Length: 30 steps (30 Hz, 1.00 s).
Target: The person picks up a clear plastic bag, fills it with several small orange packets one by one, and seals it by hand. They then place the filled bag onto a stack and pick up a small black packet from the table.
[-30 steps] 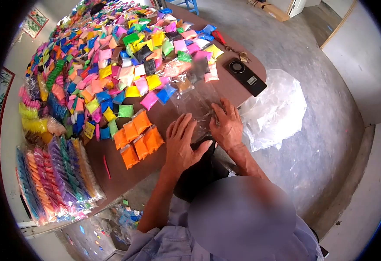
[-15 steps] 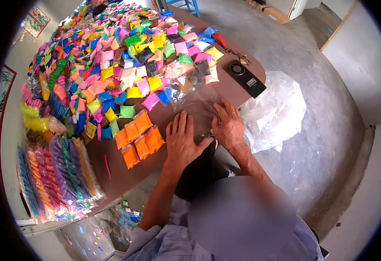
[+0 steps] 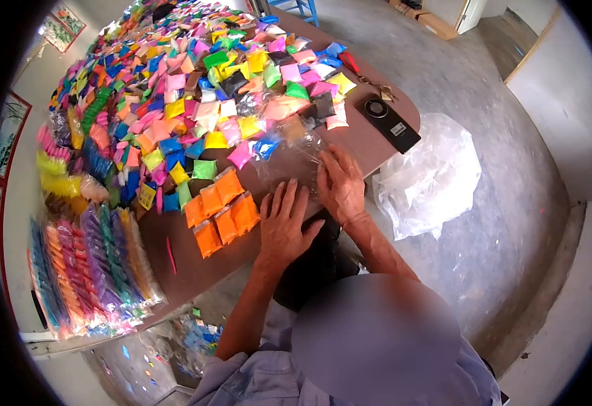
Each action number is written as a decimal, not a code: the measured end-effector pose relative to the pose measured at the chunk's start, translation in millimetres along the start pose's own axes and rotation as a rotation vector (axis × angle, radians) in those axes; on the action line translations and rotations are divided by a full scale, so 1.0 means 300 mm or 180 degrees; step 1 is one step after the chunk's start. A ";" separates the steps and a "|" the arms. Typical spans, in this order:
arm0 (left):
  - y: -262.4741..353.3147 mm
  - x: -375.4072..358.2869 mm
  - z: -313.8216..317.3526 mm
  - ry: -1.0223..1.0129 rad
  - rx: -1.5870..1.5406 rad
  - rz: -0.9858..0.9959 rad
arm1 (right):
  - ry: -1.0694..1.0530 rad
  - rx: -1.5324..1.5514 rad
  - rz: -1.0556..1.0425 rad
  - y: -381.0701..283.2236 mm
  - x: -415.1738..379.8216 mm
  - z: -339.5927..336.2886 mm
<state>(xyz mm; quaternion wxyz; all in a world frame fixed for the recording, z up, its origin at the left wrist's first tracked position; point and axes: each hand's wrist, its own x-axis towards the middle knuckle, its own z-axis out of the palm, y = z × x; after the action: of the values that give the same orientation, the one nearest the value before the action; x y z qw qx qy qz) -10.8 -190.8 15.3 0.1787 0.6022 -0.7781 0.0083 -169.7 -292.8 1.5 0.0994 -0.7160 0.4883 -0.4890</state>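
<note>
My left hand (image 3: 283,223) lies palm down at the table's near edge, fingers spread and thumb apart, just right of the orange packets (image 3: 225,210), which sit in two short rows. To its right, my right hand (image 3: 342,186) has bent fingers at the edge of a crumpled clear plastic bag (image 3: 299,145); its fingertips appear to hold the film, though the grip is partly hidden. The bag spreads over the brown table (image 3: 194,264) beyond both hands, reaching the nearest loose coloured packets (image 3: 242,154).
A large heap of coloured packets (image 3: 167,111) covers the table's far side. Long bagged bundles (image 3: 93,271) lie at left, near a pink stick (image 3: 171,255). A black device (image 3: 387,123) rests by the right edge. White plastic sheeting (image 3: 431,176) hangs beyond it.
My right hand has moved left, closer to my left hand, and the clear bag has shifted and crumpled differently. My left hand stays beside the orange packets. The view has shifted slightly.
</note>
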 end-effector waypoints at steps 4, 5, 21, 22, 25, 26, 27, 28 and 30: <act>0.006 -0.023 -0.007 0.0248 -0.0094 0.0200 | 0.0098 0.0027 0.0027 0.000 -0.011 0.038; -0.001 -0.033 0.013 0.0158 -0.0052 0.0219 | 0.0115 -0.0014 0.0059 -0.004 -0.008 0.046; -0.099 -0.030 -0.285 0.0563 0.0557 -0.0984 | 0.0003 -0.0041 0.0239 -0.010 -0.028 0.054; -0.107 -0.027 -0.294 0.0371 0.0628 -0.1072 | 0.0012 -0.0034 0.0241 -0.014 -0.028 0.053; -0.144 -0.023 -0.261 0.0287 0.0689 -0.1042 | -0.0008 0.0021 0.0266 -0.009 -0.026 0.043; -0.152 -0.028 -0.257 0.0284 0.0683 -0.1028 | 0.0011 0.0061 0.0209 -0.005 -0.030 0.041; -0.156 -0.028 -0.260 0.0307 0.0584 -0.1116 | 0.0027 0.0103 0.0148 -0.002 -0.031 0.040; -0.160 -0.026 -0.263 0.0333 0.0487 -0.1205 | 0.0035 0.0097 0.0148 0.000 -0.030 0.039; -0.166 -0.025 -0.280 0.0570 0.0539 -0.1087 | 0.0016 0.0167 0.0169 0.000 -0.032 0.040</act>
<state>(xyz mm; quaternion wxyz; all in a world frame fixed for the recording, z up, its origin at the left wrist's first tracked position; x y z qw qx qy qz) 60.0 -178.4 81.8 0.1948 0.7350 -0.6422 0.0967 -160.7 -289.2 -10.4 0.1299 -0.6987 0.4944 -0.5006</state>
